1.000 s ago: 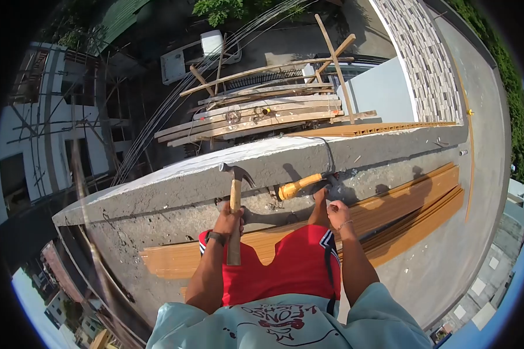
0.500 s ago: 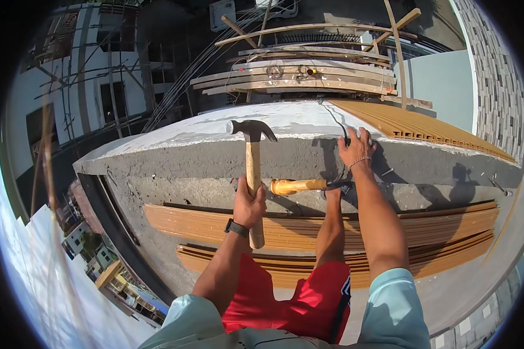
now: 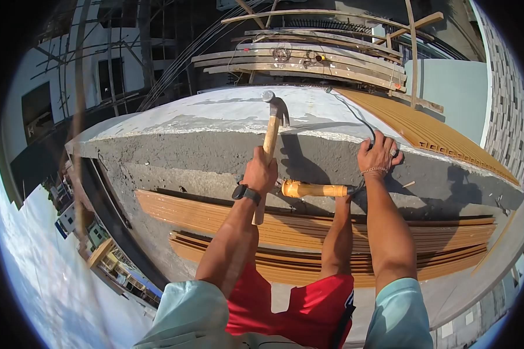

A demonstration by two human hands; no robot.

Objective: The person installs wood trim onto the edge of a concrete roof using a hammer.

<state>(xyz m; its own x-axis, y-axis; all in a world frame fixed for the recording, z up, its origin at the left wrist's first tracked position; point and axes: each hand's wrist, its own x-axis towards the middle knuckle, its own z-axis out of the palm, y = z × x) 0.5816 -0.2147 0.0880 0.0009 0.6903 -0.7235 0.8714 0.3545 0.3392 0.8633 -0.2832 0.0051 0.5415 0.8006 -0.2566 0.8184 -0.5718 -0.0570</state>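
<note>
My left hand (image 3: 260, 173) is wrapped round the wooden handle of a hammer (image 3: 271, 131), whose metal head is raised over the white ledge top (image 3: 215, 110). My right hand (image 3: 381, 156) rests on the grey edge of the ledge with its fingers apart, beside a black cable (image 3: 355, 110). A yellow power tool (image 3: 314, 189) lies between my forearms, near my feet; its right end is partly hidden in shadow.
Brown ribbed panels (image 3: 308, 230) lie stacked below the ledge, and another panel (image 3: 425, 125) leans at the right. Wooden scaffold planks (image 3: 308, 64) with coiled cord stand beyond the ledge. A drop shows at the left, with buildings.
My left hand has raised the hammer up and to the right, and its head has turned. My right hand has shifted right along the ledge. The view has moved slightly.
</note>
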